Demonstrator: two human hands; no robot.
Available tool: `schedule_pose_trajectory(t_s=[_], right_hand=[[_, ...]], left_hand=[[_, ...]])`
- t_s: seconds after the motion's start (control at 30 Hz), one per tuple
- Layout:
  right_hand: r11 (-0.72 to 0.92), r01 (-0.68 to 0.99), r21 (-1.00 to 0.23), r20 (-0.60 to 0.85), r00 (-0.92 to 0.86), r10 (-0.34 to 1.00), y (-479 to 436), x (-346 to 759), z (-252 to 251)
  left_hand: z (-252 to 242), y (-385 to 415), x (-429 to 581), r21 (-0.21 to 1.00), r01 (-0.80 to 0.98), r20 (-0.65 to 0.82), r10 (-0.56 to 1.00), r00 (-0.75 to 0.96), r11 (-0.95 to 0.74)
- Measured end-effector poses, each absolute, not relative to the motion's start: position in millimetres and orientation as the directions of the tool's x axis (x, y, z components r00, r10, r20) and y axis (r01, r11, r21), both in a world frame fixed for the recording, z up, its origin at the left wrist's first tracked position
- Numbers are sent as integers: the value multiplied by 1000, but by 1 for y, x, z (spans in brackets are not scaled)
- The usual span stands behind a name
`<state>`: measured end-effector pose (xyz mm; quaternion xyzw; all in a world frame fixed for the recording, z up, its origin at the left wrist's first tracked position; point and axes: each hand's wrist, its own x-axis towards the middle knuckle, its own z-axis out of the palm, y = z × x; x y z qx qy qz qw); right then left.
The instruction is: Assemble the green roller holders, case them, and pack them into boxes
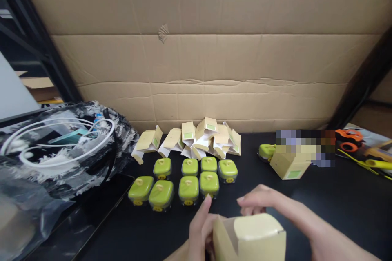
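Note:
A small pale-yellow cardboard box [260, 248] is close to me at the bottom, a flap standing out at its top. Along its left side, my left hand [200, 228] grips it with the thumb raised. Behind the top of the box, my right hand [260, 200] has its fingers curled inward; the box hides their lower part, so whatever they hold cannot be made out. Beyond my hands, several square containers with green lids [188, 187] and yellow loops on top stand in two loose rows on the black table [137, 236].
Several opened boxes [205, 134] are heaped against the cardboard backing [214, 57]. To the right are another yellow box [289, 165], a green-lidded container [266, 151] and an orange toy part [349, 138]. A fluffy black-and-white bundle [122, 130] with a white cable [113, 130] occupies the left.

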<state>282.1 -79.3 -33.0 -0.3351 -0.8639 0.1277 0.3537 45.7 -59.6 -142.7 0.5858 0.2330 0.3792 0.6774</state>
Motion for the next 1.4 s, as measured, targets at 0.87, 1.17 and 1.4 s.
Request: schedule_pose_trajectory(t_s=[0.87,1.17,1.4], right_hand=[[455,890,28,334,-437,835,45,357,26],[384,923,-7,393,-351,850,89,232,12],[417,903,-97,419,-343,841,101,219,-11]], left_hand=[[-184,-40,52,961,-27,218,699,681,-274],[-173,-39,50,961,29,172,677,716,-275],[-185,-35,55,952,-50,250,673,696,-302]])
